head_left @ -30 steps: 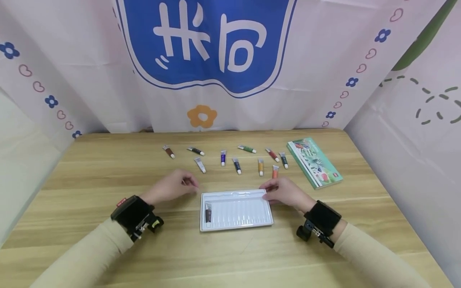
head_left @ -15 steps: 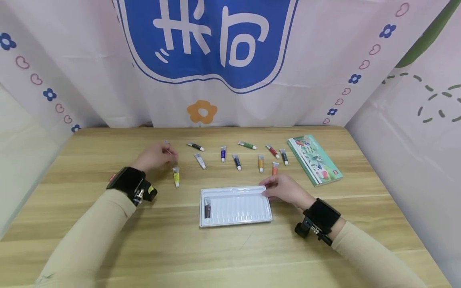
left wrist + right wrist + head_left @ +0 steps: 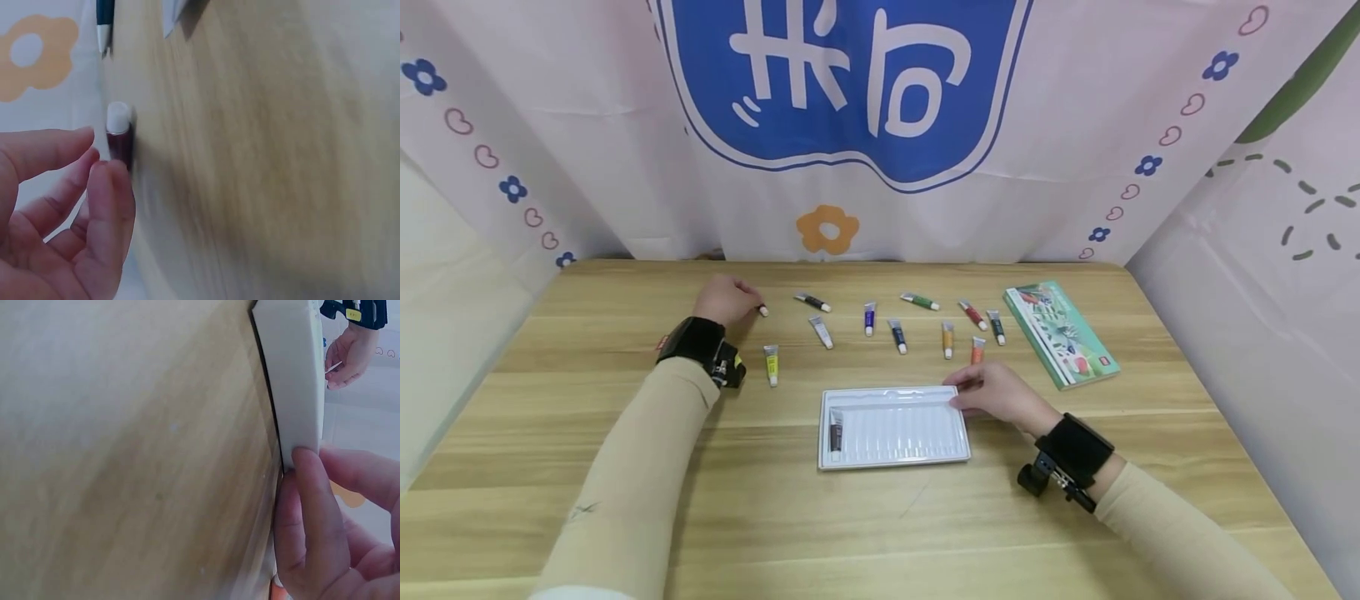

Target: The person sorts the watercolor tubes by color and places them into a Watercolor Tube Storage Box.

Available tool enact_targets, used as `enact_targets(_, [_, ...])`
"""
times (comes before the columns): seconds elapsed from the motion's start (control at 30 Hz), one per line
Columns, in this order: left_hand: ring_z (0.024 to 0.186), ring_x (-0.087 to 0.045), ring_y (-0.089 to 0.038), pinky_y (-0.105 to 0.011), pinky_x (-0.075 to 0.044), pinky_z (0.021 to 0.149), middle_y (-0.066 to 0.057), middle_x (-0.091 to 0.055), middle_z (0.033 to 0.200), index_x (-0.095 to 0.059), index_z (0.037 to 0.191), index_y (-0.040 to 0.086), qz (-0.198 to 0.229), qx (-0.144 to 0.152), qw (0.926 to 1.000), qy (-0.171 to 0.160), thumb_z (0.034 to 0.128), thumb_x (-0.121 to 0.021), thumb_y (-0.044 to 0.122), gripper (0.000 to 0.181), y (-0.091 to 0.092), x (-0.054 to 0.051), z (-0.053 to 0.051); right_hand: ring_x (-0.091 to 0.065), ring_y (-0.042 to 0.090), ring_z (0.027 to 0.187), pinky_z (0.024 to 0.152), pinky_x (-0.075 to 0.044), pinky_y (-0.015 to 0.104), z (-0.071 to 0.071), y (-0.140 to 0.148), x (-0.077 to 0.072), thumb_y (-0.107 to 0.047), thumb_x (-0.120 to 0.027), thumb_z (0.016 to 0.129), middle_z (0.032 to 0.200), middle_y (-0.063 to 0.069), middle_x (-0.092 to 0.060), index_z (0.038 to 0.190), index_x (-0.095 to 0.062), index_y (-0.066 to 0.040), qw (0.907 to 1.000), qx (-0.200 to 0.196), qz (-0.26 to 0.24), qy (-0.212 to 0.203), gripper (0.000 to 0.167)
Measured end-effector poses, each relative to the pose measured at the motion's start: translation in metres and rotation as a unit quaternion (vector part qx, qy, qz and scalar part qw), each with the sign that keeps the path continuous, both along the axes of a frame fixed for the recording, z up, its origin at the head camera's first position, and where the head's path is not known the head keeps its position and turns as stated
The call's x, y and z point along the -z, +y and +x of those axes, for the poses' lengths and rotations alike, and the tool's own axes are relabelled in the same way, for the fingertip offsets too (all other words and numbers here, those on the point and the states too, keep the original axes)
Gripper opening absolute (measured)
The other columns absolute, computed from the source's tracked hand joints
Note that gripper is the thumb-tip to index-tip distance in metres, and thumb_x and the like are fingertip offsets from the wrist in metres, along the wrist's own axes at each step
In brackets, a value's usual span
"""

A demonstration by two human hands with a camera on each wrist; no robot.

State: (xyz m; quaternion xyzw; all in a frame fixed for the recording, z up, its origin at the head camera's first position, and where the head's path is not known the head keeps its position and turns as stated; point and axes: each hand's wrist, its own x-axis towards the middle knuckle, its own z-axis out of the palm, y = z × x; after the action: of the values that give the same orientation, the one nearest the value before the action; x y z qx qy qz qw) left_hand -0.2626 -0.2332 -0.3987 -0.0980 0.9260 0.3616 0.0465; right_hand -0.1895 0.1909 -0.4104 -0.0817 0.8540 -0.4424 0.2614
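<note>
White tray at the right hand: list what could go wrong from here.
If the right hand tilts the white tray, the dark brown paint tube lying in it might slide. The orange paint tube near that hand could get nudged. No firm grip by the left hand on the reddish-brown paint tube is visible, so it may slip.

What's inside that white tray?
One dark paint tube lies at the left end of the white tray; no other tube shows. Whatever is beneath the tube is covered, and the right hand hides part of the far right corner.
</note>
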Motion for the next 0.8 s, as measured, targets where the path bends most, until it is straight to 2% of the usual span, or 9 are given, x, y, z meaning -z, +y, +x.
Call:
enact_targets(0.13, [0.098, -0.060, -0.034, -0.033, -0.044, 0.076, -0.024, -0.070, 0.111, -0.073, 0.108, -0.008, -0.021, -0.027, 0.9993, 0.013, 0.0945, -0.066, 0.014, 0.026, 0.006, 0.003, -0.006, -0.065, 0.022, 0.097, 0.079, -0.061, 0.031, 0.000, 0.000, 0.002, -0.002, -0.073, 0.092, 0.115, 0.015, -0.065, 0.123, -0.069, 0.003, 1.0000, 0.003, 0.003, -0.002, 0.032])
enact_targets(0.33, [0.097, -0.057, -0.032, -0.033, -0.044, 0.076, -0.022, -0.069, 0.109, -0.072, 0.107, -0.007, -0.012, -0.062, 0.9980, -0.007, 0.0934, -0.071, 0.017, 0.027, 0.008, 0.007, -0.013, -0.065, 0.022, 0.097, 0.080, -0.061, 0.032, -0.001, 0.002, 0.003, -0.001, -0.073, 0.092, 0.115, 0.015, -0.065, 0.124, -0.069, 0.003, 0.9999, 0.007, 0.004, -0.006, 0.033])
enact_targets(0.57, [0.105, -0.057, -0.036, -0.044, -0.048, 0.091, -0.026, -0.065, 0.118, -0.065, 0.117, -0.009, -0.023, -0.070, 0.9971, -0.022, 0.0911, -0.073, 0.017, 0.038, 0.014, 0.000, -0.012, -0.064, 0.022, 0.097, 0.079, -0.061, 0.031, -0.002, 0.002, 0.004, -0.002, -0.073, 0.091, 0.114, 0.014, -0.065, 0.124, -0.069, 0.003, 0.9999, 0.007, 0.007, -0.002, 0.033])
enact_targets(0.8, [0.110, -0.057, -0.037, -0.045, -0.048, 0.097, -0.027, -0.065, 0.121, -0.064, 0.122, -0.009, -0.016, -0.071, 0.9970, -0.025, 0.0892, -0.073, 0.015, 0.041, 0.020, -0.003, -0.011, -0.064, 0.022, 0.097, 0.079, -0.060, 0.031, -0.001, 0.002, 0.003, -0.003, -0.073, 0.092, 0.114, 0.014, -0.065, 0.123, -0.070, 0.003, 1.0000, 0.000, 0.008, 0.005, 0.032])
